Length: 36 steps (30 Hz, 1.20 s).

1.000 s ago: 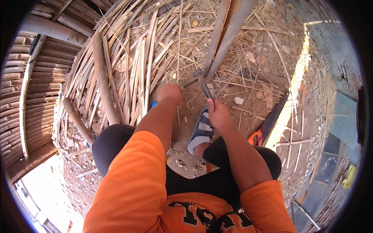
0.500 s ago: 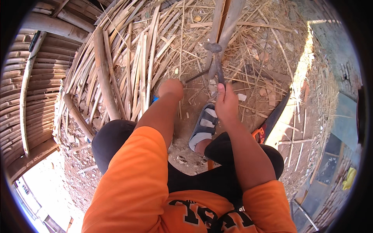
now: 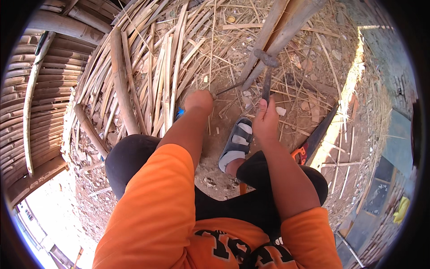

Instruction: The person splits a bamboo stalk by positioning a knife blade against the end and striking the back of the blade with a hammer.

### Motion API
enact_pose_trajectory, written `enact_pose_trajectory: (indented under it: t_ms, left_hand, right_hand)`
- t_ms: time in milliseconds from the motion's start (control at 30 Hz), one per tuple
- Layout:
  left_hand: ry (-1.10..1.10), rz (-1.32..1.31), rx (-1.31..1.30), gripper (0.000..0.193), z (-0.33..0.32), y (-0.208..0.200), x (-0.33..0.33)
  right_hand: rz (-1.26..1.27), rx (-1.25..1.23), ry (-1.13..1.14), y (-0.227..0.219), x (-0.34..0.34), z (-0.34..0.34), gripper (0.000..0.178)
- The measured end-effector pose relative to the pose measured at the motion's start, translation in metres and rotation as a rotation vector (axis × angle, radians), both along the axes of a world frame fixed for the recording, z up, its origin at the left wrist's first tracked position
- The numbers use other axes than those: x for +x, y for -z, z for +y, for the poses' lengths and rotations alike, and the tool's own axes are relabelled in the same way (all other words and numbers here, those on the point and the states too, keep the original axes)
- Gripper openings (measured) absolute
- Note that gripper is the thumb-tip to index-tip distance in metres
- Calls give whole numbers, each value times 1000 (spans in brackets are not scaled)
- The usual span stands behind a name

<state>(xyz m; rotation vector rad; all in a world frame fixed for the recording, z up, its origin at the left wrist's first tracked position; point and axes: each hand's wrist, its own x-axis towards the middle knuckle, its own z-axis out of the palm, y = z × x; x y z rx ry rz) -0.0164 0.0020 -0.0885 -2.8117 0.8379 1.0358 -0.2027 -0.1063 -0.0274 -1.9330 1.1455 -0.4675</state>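
My left hand [image 3: 199,101] is closed around the handle of a knife with a narrow dark blade [image 3: 229,88], which points right. The blade's far end meets the lower end of a long bamboo pole [image 3: 293,42], split lengthwise with a gap between its halves. My right hand [image 3: 266,120] grips the handle of a hammer [image 3: 266,58]. The hammer's head overlaps the pole's right half in view; I cannot tell whether they touch. My sandalled foot [image 3: 237,140] rests on the ground below the pole's end.
Split bamboo strips [image 3: 165,76] lie heaped at the left, beside thicker bamboo pieces [image 3: 120,80]. A handsaw [image 3: 317,134] with an orange and black handle lies right of my knee. A bamboo slat wall [image 3: 53,94] stands at far left; straw litters the dirt.
The pole has shifted right and leans more, its split showing wider. The hammer has moved right, with its head tilting over. My left hand has barely moved.
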Motion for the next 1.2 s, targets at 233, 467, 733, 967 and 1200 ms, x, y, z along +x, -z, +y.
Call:
enact_pose_trajectory:
  t_ms: [233, 467, 733, 967, 1200]
  left_hand:
    - [-2, 21, -17, 25, 1, 1, 2]
    - [32, 57, 23, 25, -2, -7, -3]
    - [-28, 40, -13, 24, -2, -4, -1]
    - [-26, -23, -93, 25, 8, 21, -6]
    - [-20, 33, -10, 27, 1, 12, -4]
  right_hand:
    - [232, 20, -234, 21, -4, 5, 44]
    - [370, 30, -148, 44, -29, 9, 47]
    - [89, 2, -46, 3, 4, -4, 44]
    - [386, -18, -251, 47, -12, 5, 43]
    - [105, -82, -96, 20, -8, 5, 47]
